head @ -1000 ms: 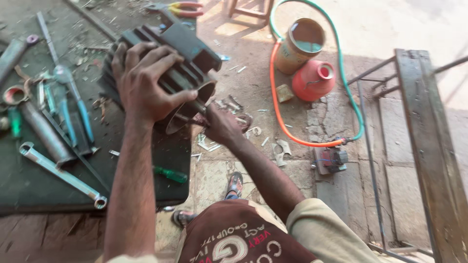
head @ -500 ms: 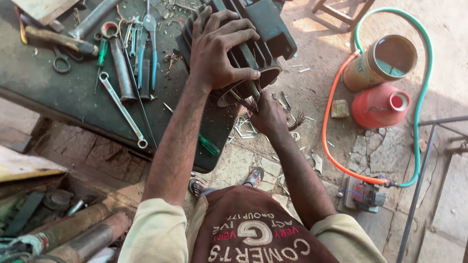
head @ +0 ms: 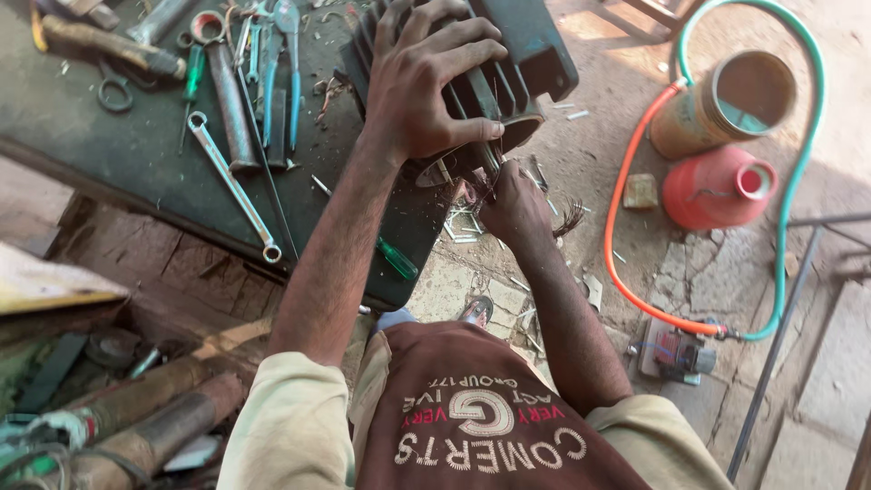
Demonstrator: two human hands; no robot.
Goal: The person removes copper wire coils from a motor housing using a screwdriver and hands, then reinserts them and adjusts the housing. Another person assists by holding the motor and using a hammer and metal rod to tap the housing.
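Observation:
A dark finned motor housing (head: 508,63) lies on its side at the edge of a dark workbench (head: 118,172). My left hand (head: 431,86) is spread over the housing's fins and grips it. My right hand (head: 513,204) sits just below the housing's open end, fingers closed on a tuft of thin wires (head: 481,177) coming out of it. More wire strands (head: 570,218) stick out beside that hand. What lies inside the opening is hidden by my hands.
Spanners (head: 231,181), pliers, scissors and a green screwdriver (head: 395,257) lie on the bench. On the ground at the right stand a tan can (head: 726,104) and a red container (head: 717,186), ringed by an orange and green hose (head: 626,263). Pipes lie at lower left.
The view has shifted, so the bench and housing now sit higher and further left. My left hand stays on the housing. My right hand remains at the open end, pulling at the wires.

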